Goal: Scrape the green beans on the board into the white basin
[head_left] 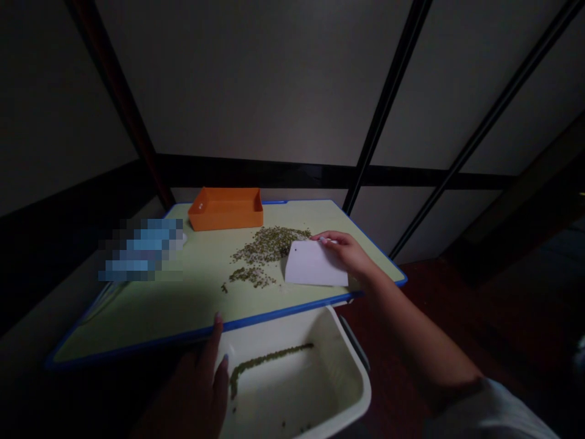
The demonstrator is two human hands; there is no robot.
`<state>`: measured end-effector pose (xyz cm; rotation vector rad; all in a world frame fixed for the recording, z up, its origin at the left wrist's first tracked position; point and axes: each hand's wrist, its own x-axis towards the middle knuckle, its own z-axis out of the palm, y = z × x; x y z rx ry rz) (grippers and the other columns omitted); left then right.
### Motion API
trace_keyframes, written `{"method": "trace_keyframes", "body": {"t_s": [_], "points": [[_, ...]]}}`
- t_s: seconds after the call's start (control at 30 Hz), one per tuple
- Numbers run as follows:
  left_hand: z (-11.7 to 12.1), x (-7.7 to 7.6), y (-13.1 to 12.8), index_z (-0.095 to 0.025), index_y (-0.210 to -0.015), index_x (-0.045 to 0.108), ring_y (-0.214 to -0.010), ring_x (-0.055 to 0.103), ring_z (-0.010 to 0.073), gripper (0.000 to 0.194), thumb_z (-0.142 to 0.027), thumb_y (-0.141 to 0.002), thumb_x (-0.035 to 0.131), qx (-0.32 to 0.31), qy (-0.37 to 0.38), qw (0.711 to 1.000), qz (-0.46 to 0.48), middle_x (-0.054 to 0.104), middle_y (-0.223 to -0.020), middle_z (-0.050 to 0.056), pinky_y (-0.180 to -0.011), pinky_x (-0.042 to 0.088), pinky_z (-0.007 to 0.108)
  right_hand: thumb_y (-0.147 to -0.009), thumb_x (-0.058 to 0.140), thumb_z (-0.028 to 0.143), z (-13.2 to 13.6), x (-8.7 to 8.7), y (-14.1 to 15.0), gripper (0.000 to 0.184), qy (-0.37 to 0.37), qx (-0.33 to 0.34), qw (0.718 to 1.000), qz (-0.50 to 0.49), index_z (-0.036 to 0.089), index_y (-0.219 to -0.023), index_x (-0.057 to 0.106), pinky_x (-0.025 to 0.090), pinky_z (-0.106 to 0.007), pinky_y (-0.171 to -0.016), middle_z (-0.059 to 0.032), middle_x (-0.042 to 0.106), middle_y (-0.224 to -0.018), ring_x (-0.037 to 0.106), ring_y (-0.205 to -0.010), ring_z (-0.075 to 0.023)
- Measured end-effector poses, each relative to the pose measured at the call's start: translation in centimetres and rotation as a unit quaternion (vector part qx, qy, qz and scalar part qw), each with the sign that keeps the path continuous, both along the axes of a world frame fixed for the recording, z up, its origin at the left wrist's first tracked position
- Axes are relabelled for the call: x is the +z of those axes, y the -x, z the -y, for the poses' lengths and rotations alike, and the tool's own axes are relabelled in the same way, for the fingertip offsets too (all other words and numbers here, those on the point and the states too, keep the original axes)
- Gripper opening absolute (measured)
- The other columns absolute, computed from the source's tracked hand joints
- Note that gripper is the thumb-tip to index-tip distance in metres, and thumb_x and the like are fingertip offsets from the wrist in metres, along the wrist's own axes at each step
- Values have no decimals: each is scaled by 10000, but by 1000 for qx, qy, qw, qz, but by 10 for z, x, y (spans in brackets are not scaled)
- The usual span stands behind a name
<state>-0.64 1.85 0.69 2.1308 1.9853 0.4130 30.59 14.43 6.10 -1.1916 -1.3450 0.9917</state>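
Observation:
My right hand [343, 251] holds a flat white scraper [315, 265], its fingers along the top edge. The scraper leans at the right side of a loose pile of small green and pale beans [274, 245] on the table. A smaller scatter of beans [251, 277] lies nearer the front. Low on the left, in shadow, my left hand [205, 378] grips the left side of a white basin [351, 360], fingers over its rim. Inside the basin, a line of green beans runs along the far and left bottom edges.
The pale table [183, 305] has a blue edge, with the basin below its front. An orange tray [228, 210] stands at the back. A blurred blue object [146, 247] lies on the left, near a pale cord. Wall panels rise behind.

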Motion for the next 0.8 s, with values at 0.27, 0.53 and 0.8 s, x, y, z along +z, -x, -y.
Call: {"method": "trace_keyframes", "body": {"t_s": [0.27,0.53,0.8], "points": [[0,1,8,-193,-1171,513,-1034,568,187,428,-427,-813,543,12,20,999,21,564,-1197,70,-863,503,428,-610,741,438,-3,-13,5,369,68,25,989,-126,163,-854,709,379,-228,-500,-32,674,-680,544,-535,-119],[2,-13,7,-223,-1235,470,-1103,543,207,464,-423,-821,528,30,12,999,33,530,-1268,75,-922,478,458,-571,749,411,0,-15,7,374,95,-9,986,-139,144,-829,706,375,-228,-461,-29,665,-622,540,-487,-119],[4,-4,6,-193,-1169,515,-1036,567,188,429,-428,-812,543,31,24,998,43,563,-1198,70,-865,502,429,-549,763,430,-2,-12,16,398,103,2,986,-132,143,-819,707,377,-222,-440,-29,662,-615,539,-476,-118]]}}
